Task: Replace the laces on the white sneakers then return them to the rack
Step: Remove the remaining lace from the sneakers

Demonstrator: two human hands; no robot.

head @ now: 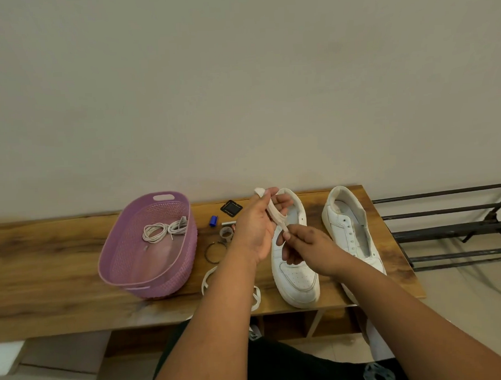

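Two white sneakers stand on the wooden table, toes toward me: the left sneaker partly behind my hands, the right sneaker unlaced with bare eyelets. Above the left sneaker my left hand holds a flat white lace looped over its fingers. My right hand pinches the lower end of that lace. Another flat white lace lies on the table under my left forearm. Bundled white cord laces rest in the purple basket.
Small items lie between basket and sneakers: a blue cap, a black square piece, a tape roll, a twisted ring. A black metal rack stands right of the wooden table.
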